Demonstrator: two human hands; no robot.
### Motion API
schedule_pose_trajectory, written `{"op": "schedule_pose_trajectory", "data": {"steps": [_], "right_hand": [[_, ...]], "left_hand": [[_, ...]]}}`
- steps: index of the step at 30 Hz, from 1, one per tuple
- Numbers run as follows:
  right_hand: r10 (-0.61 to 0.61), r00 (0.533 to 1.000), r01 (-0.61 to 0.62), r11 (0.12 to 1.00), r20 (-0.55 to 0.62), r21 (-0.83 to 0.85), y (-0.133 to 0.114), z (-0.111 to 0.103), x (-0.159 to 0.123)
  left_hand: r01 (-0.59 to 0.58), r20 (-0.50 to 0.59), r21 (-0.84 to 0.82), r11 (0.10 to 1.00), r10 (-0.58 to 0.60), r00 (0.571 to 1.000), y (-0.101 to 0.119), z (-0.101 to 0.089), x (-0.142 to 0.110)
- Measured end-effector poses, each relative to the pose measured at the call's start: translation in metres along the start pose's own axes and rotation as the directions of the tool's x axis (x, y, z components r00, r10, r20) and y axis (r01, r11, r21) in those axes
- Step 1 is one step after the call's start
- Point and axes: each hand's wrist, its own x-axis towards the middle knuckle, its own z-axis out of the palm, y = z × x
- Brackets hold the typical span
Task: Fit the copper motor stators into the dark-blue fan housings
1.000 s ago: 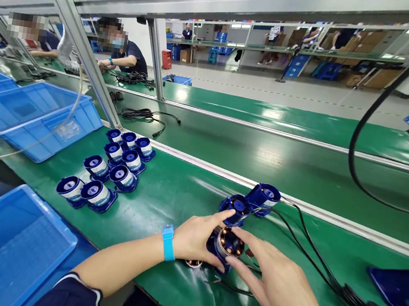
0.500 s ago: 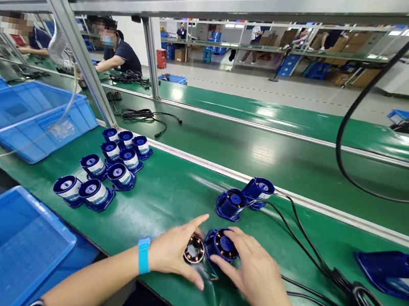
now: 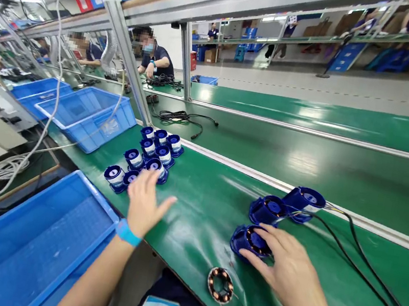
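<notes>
My right hand point(image 3: 287, 267) is curled around the rim of a blue motor housing point(image 3: 242, 242) with copper coils inside, standing on the green bench. Two more blue housings, the nearer one point(image 3: 265, 210) and the farther one point(image 3: 307, 205), stand just behind it, with black cables trailing right. Near the bench's front edge lies a stator ring point(image 3: 220, 285) with copper windings, its thin wires running to a black cable. My left hand point(image 3: 146, 203) reaches over a cluster of labelled blue housings point(image 3: 134, 158) on the left, fingers spread. It partly hides the nearest housing; contact is unclear.
Blue bins stand at the left: a large bin point(image 3: 27, 244) beside the bench's front edge and another bin point(image 3: 94, 115) behind the cluster. A metal post point(image 3: 120, 36) rises beyond the housings. A coiled black cable point(image 3: 179, 117) lies on the middle strip. Co-workers sit farther back.
My left hand has let go of the stator ring and moved left to the cluster of housings. The ring now lies on the bench. My right hand stays at its housing. The view has turned left.
</notes>
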Motion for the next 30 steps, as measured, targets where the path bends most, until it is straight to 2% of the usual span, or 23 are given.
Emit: {"op": "schedule_pose_trajectory", "data": {"steps": [2,4,6,8,10,12,15,18,20,22,26,30], "right_hand": [[-0.011,1.000,0.012,0.999,-0.006,0.043,-0.016,-0.017,-0.003],[-0.043,0.997,0.037,0.995,0.065,0.090,-0.040,-0.028,-0.013],[-0.079,0.984,0.064,0.994,0.162,0.092,-0.064,-0.027,-0.026],[-0.061,0.977,0.045,0.996,0.202,0.083,-0.081,-0.018,-0.039],[-0.027,0.980,0.000,0.991,0.195,0.135,-0.088,-0.012,-0.046],[0.010,0.986,-0.043,0.980,0.168,0.194,-0.085,-0.017,-0.044],[0.058,0.994,-0.076,0.975,0.090,0.209,-0.077,-0.044,-0.030],[0.060,0.997,-0.070,0.978,0.055,0.199,-0.077,-0.067,-0.013],[0.044,0.997,-0.054,0.981,0.059,0.186,-0.079,-0.071,-0.005],[0.030,0.995,-0.043,0.990,0.093,0.137,-0.082,-0.067,0.001],[0.025,0.983,-0.027,1.000,0.181,0.012,-0.087,-0.059,0.003],[0.066,0.988,-0.052,0.993,0.138,-0.104,-0.098,-0.055,-0.002]], "left_hand": [[0.109,-0.014,0.286,0.952,-0.110,0.994,-0.034,-0.006,0.014],[0.084,0.065,0.417,0.905,-0.122,0.990,-0.060,-0.010,0.018],[0.006,0.155,0.409,0.912,-0.076,0.985,-0.074,-0.015,0.015],[-0.045,0.239,0.260,0.965,-0.019,0.971,-0.075,-0.021,0.007],[-0.051,0.337,0.005,0.999,0.046,0.940,-0.060,-0.027,-0.004],[-0.023,0.418,-0.257,0.966,0.133,0.898,-0.033,-0.028,-0.016],[-0.003,0.472,-0.549,0.836,0.313,0.825,0.019,-0.018,-0.032],[-0.002,0.434,-0.717,0.697,0.449,0.781,0.066,0.001,-0.042],[-0.012,0.382,-0.787,0.617,0.503,0.775,0.087,0.011,-0.046],[-0.030,0.330,-0.827,0.562,0.528,0.783,0.099,0.017,-0.048],[-0.014,0.316,-0.827,0.562,0.487,0.814,0.105,0.020,-0.054],[-0.035,0.283,-0.825,0.564,0.466,0.838,0.108,0.021,-0.062]]}}
